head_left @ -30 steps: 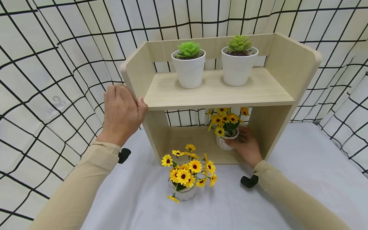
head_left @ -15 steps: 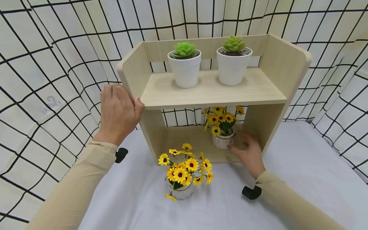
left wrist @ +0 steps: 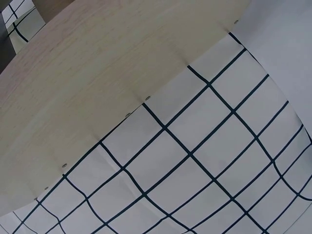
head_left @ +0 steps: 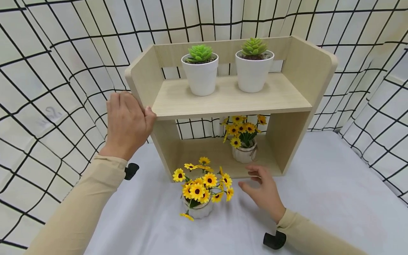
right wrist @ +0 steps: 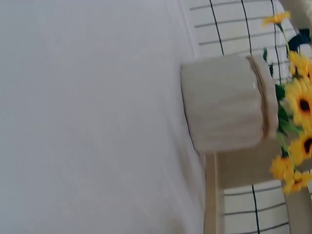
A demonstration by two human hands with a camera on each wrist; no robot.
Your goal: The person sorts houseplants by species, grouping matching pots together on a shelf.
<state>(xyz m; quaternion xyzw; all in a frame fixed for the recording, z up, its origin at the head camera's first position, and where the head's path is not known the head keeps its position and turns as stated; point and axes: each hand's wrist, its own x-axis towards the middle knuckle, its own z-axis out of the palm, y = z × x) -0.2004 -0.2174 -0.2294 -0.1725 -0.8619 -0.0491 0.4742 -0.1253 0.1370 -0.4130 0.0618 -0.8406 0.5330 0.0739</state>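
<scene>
My left hand [head_left: 127, 122] grips the left side panel of a light wooden two-tier shelf [head_left: 232, 106], its thumb at the front edge. That panel [left wrist: 112, 73] fills the upper left of the left wrist view; the hand is out of sight there. My right hand [head_left: 262, 189], fingers spread and holding nothing, is in front of the lower tier. Behind it, a pot of yellow artificial sunflowers [head_left: 243, 154] stands upright on that tier, right of centre. A second sunflower pot [head_left: 199, 210] stands on the cloth left of my right hand; its white pot [right wrist: 222, 105] shows sideways in the right wrist view.
Two artificial succulents in white pots, a left one [head_left: 200, 76] and a right one [head_left: 253, 74], stand on the upper tier. A black wire grid [head_left: 79, 71] encloses the back and sides. White cloth [head_left: 318, 191] covers the surface under the shelf.
My right hand has let go of the sunflower pot on the lower tier and drawn back towards me. The left hand stays on the panel. The view has shifted slightly.
</scene>
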